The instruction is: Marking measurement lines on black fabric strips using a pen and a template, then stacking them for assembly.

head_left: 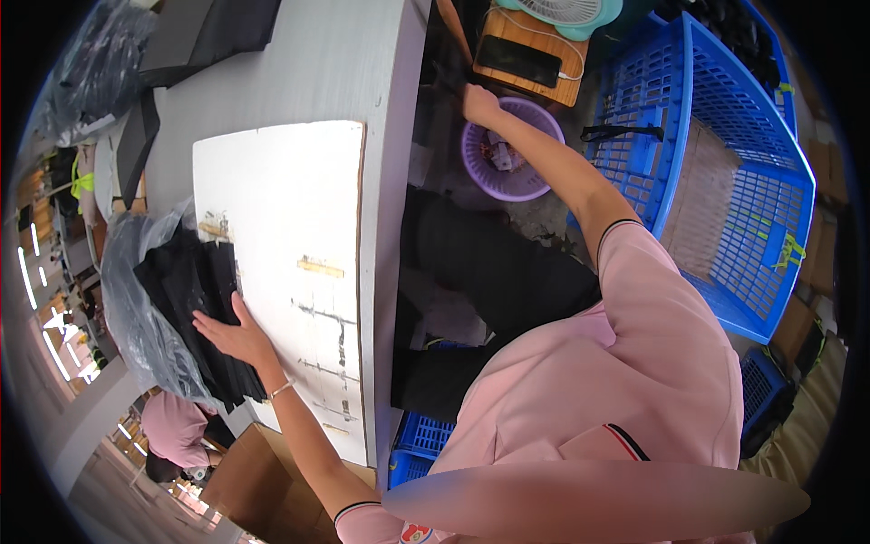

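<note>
My left hand (237,340) lies flat with its fingers spread on a stack of black fabric pieces (195,299). The stack rests partly on a clear plastic bag (136,304) at the table's far left side. My right hand (480,104) is stretched out low beside the table, over the rim of a purple basket (469,161) with paper scraps inside. Its fingers look curled against something dark, which blends into the shadow there, so I cannot make out what it is.
A white board (281,208) lies on the grey table (317,54). To the right stand a large blue crate (675,181) and a wooden stool (512,59) with a phone (518,62) and a fan (566,11). An open cardboard box (263,480) sits lower left, near another person (177,431).
</note>
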Demonstrator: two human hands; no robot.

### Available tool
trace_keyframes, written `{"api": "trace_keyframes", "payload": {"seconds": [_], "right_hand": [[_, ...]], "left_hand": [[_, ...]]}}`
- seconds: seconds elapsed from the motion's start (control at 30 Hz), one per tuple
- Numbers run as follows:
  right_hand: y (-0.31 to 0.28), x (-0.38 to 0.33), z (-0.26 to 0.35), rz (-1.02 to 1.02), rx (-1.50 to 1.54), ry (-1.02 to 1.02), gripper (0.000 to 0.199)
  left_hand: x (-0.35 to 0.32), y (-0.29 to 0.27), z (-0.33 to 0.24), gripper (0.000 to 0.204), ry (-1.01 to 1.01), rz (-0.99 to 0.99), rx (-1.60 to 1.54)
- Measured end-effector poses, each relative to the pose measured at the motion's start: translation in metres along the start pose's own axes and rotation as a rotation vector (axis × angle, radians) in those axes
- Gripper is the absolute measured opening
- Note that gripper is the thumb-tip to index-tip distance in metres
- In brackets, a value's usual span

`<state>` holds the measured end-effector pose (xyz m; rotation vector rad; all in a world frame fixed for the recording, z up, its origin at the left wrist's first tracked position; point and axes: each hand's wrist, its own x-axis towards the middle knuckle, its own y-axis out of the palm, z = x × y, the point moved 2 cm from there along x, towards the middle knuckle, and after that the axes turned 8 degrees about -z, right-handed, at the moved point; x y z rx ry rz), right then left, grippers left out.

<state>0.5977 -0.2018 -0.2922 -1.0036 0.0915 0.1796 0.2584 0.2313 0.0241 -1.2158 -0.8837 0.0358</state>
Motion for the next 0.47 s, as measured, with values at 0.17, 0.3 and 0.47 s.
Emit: {"api": "trace_keyframes", "payload": {"seconds": [0.17, 0.3, 0.47], "right_hand": [[0.014, 0.046, 0.035, 0.008, -0.097, -0.105, 0.033], [0.047, 0.071, 0.063, 0.104, -0.172, -0.241, 0.051], [0.030, 0.198, -0.060, -0.178, -0.743, -0.305, 0.082]], "left_hand": [[-0.005, -0.003, 0.004, 0.089, -0.015, 0.032, -0.011], [-0.010, -0.013, 0.018, 0.086, 0.005, 0.046, 0.034], [0.030, 0.033, -0.047, 0.084, 0.063, -0.004, -0.222]]}}
